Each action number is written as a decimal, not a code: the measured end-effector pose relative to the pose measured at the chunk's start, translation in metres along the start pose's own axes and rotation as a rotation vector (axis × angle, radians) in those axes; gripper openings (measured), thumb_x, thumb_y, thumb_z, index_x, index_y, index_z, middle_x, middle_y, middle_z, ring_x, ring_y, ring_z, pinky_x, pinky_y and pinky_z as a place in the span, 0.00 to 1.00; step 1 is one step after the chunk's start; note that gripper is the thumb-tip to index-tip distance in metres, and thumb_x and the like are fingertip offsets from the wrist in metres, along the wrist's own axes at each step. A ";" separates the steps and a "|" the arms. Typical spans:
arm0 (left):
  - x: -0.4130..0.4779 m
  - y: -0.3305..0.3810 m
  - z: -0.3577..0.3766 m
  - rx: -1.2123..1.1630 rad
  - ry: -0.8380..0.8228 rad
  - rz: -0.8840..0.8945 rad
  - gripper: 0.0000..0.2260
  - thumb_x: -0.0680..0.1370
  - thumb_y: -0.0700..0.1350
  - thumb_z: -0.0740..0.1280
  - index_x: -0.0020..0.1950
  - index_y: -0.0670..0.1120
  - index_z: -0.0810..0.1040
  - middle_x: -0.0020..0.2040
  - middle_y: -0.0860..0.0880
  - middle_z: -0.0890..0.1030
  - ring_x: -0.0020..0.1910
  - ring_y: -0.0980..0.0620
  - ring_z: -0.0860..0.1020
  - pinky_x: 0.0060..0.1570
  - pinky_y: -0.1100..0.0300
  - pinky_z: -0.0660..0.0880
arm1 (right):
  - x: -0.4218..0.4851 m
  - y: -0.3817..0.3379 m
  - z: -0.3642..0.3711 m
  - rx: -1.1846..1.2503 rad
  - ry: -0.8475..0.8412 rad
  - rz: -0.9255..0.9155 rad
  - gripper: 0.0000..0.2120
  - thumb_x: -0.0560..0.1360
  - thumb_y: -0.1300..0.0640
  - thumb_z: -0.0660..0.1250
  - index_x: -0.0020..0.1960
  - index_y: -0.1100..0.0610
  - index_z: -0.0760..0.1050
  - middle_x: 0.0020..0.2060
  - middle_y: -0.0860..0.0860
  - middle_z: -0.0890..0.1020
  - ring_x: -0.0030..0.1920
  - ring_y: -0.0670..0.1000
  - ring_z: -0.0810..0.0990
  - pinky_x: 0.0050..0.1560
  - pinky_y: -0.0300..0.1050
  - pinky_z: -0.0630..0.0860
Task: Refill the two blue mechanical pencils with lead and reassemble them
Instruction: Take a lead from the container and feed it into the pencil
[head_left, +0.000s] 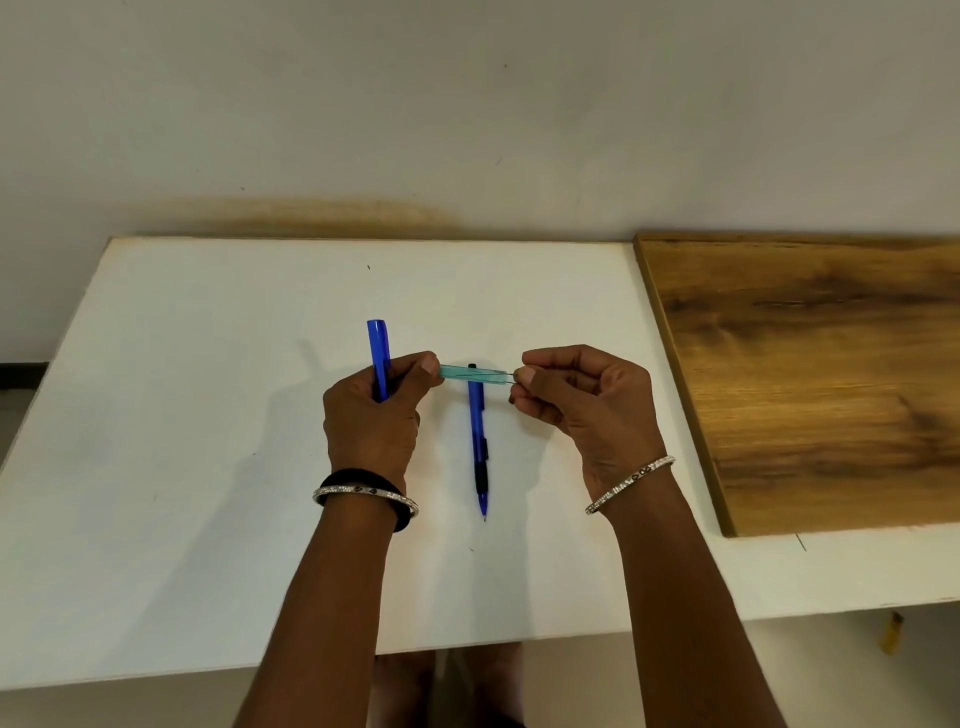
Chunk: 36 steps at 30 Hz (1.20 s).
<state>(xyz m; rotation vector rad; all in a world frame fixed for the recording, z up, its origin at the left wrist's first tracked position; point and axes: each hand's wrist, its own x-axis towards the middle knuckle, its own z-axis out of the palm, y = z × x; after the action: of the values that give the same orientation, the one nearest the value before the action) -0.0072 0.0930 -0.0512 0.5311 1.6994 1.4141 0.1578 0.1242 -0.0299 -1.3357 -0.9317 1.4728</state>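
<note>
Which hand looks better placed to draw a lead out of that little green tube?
The right hand. Its fingers pinch at the open end of the lead tube, while the left hand already holds both the tube and a blue pencil.

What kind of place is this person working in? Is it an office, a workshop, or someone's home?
Hard to say for sure; it looks like a plain indoor desk setup, perhaps a home or small office. A white table stands against a bare pale wall, with a wooden board at one side and only pencils out.

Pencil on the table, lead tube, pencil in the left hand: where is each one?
pencil on the table (476, 415), head view, mid barrel
lead tube (470, 375), head view, middle
pencil in the left hand (379, 345), head view, upper barrel
</note>
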 end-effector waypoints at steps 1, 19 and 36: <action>0.000 0.000 0.000 -0.003 0.009 -0.003 0.03 0.72 0.49 0.75 0.41 0.51 0.85 0.39 0.40 0.81 0.24 0.54 0.65 0.25 0.63 0.65 | 0.000 0.000 0.000 -0.001 0.010 -0.004 0.07 0.71 0.70 0.72 0.49 0.66 0.81 0.42 0.65 0.84 0.40 0.60 0.85 0.42 0.45 0.83; 0.005 -0.005 -0.006 -0.046 0.120 -0.089 0.07 0.72 0.47 0.75 0.33 0.53 0.83 0.37 0.42 0.81 0.20 0.57 0.65 0.22 0.63 0.66 | 0.003 0.001 -0.011 0.068 0.092 0.004 0.07 0.70 0.71 0.72 0.46 0.63 0.83 0.37 0.58 0.85 0.38 0.56 0.85 0.44 0.46 0.83; 0.003 -0.004 -0.003 -0.121 -0.024 -0.100 0.03 0.72 0.47 0.75 0.38 0.50 0.85 0.37 0.45 0.84 0.21 0.56 0.63 0.20 0.66 0.62 | 0.000 -0.003 -0.004 0.171 0.030 0.141 0.07 0.71 0.71 0.70 0.47 0.65 0.82 0.38 0.59 0.85 0.37 0.54 0.85 0.46 0.46 0.83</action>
<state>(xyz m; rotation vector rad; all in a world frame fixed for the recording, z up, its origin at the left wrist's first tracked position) -0.0104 0.0919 -0.0561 0.3900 1.5879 1.4220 0.1624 0.1246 -0.0277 -1.3147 -0.6873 1.5968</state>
